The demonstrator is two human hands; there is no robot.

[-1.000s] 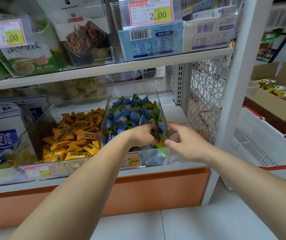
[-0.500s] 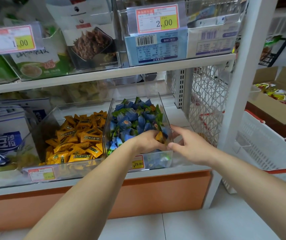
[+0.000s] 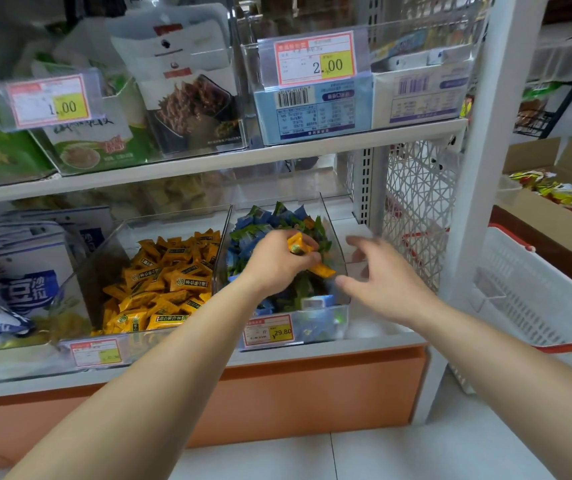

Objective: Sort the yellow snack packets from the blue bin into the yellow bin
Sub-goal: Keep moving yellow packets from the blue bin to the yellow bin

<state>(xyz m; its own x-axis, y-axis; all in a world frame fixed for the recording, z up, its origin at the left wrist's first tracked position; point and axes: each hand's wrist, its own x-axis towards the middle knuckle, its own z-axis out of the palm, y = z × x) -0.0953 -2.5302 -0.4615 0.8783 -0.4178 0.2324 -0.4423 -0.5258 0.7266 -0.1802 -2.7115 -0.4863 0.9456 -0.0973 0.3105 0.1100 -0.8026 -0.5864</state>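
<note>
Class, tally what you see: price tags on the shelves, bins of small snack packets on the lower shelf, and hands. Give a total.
Price tags: 4
Bins: 2, yellow bin, blue bin
Hands: 2, left hand gripping yellow packets, right hand
Total: 8

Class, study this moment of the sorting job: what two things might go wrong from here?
One: the left hand grips at least two yellow packets; one juts out below the fingers and may slip back into the blue bin. Two: the yellow bin has high clear walls, so packets carried low might snag on one.
</note>
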